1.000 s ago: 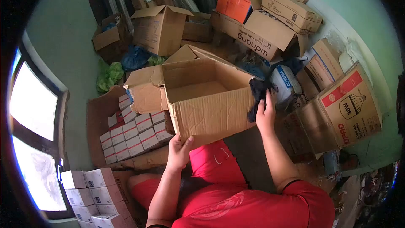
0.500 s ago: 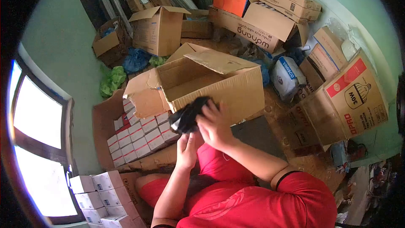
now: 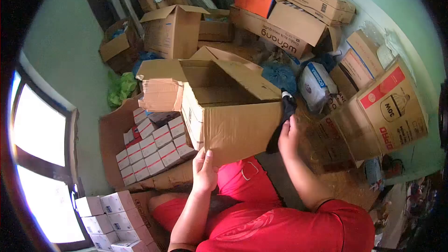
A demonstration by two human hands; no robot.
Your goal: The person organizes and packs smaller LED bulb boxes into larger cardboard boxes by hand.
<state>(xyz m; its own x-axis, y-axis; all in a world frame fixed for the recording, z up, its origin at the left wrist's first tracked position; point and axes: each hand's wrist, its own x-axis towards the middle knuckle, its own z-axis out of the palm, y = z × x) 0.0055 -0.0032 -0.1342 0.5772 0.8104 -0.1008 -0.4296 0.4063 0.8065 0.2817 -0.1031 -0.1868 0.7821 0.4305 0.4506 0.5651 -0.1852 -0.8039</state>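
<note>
Left hand point(image 3: 204, 172): thumb and fingers pinching the lower near-left corner of the open carton point(image 3: 240, 135).
Right hand point(image 3: 288, 142): at the opposite end, fingers closed on the black cloth point(image 3: 288, 106), some partly hidden.
Carton position: between both hands, in front of the body, above the red shorts point(image 3: 240, 177); contact with the legs below, cannot tell.
Carton flaps: one folded outward at the left, another slanting over the far right part of the opening.
Black cloth: hanging along the right end of the open carton, with a whitish patch near the top.
Left side: a low carton point(image 3: 109, 142) holding rows of small white boxes point(image 3: 156, 151) with red stripes; nearer the body, a stack of white boxes point(image 3: 114, 219) by the window point(image 3: 39, 135).
Beyond, to the right: a blue bag point(image 3: 280, 75) just beside a VIMISCO package point(image 3: 315, 86).
Far right: a tilted carton marked 30W point(image 3: 392, 107).
</note>
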